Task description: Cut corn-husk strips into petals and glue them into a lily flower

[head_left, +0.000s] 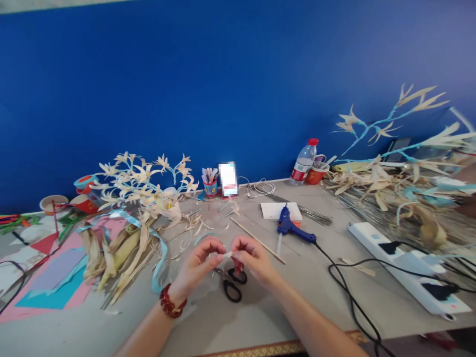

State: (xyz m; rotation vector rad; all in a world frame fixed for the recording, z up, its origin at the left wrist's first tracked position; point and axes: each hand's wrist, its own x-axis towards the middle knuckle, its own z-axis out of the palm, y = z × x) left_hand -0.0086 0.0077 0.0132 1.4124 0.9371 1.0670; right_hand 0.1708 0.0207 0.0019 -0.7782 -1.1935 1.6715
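Strip pinched: left hand, right hand.

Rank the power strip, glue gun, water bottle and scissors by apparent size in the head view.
1. Power strip.
2. Glue gun and water bottle look about alike; the bottle stands farther back.
3. Scissors, partly hidden.
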